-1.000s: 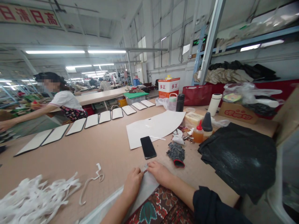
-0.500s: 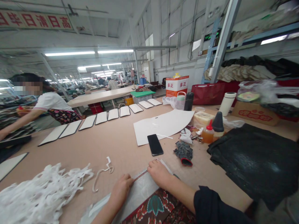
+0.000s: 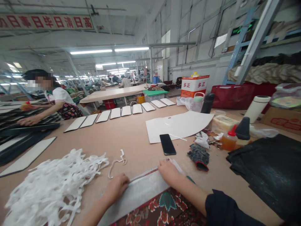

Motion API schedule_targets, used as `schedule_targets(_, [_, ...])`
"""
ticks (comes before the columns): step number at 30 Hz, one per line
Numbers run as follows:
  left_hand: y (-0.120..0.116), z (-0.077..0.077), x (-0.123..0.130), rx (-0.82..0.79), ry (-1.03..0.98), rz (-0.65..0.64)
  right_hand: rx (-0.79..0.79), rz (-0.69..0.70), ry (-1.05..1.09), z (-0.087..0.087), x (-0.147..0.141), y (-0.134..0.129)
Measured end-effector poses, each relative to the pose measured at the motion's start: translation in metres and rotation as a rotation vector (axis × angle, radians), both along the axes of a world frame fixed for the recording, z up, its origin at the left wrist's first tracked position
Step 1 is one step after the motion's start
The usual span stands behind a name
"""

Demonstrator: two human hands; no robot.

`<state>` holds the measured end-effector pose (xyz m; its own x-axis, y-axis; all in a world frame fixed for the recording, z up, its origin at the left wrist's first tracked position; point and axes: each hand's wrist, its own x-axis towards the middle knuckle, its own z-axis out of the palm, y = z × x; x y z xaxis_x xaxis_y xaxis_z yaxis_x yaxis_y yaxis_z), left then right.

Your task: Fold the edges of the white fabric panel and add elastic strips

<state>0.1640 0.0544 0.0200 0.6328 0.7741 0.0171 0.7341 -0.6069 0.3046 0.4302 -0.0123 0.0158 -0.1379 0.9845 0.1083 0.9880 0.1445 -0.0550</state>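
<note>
A patterned dark red fabric (image 3: 162, 207) with a pale grey strip (image 3: 138, 191) along its far edge lies at the table's near side. My left hand (image 3: 118, 185) is closed on the left part of the strip's far edge, fingers curled. At the right part of that edge, my right hand (image 3: 168, 171) grips with bent fingers. A thin reddish line runs along the edge between them. Just beyond my right hand is a black phone (image 3: 167, 144). A white cord (image 3: 117, 161) lies beyond my left hand.
White strips (image 3: 51, 185) are heaped at left. White panels (image 3: 125, 110) line the far edge, where a person (image 3: 62, 99) works. A white sheet (image 3: 176, 125), grey glove (image 3: 198, 153), glue bottle (image 3: 229, 139) and black sheets (image 3: 265, 166) lie to the right.
The view has turned left, so the table's things appear further right. My left hand has moved left along the edge, further from my right hand. The person's arm has drawn back over the stack.
</note>
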Motion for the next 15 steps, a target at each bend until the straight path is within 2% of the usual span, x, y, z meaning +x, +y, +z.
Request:
schedule_targets(3, [-0.003, 0.001, -0.006, -0.005, 0.007, 0.076, 0.008, 0.163, 0.107, 0.000, -0.056, 0.008])
schedule_targets(5, [-0.006, -0.001, -0.007, 0.033, 0.034, 0.056, 0.037, 0.228, 0.130, -0.006, -0.087, 0.012])
schedule_targets(7, [-0.011, -0.005, -0.007, 0.123, 0.080, 0.006, 0.079, 0.284, 0.109, -0.014, -0.103, 0.013])
schedule_targets(9, [-0.015, -0.008, -0.011, 0.212, 0.124, -0.050, 0.120, 0.357, 0.070, -0.022, -0.103, 0.011])
schedule_targets(11, [-0.016, -0.005, -0.019, 0.231, 0.137, -0.080, 0.141, 0.377, 0.031, -0.026, -0.087, 0.007])
schedule_targets(15, [-0.015, 0.010, -0.041, 0.123, 0.114, -0.072, 0.082, 0.243, -0.030, -0.023, -0.047, 0.003])
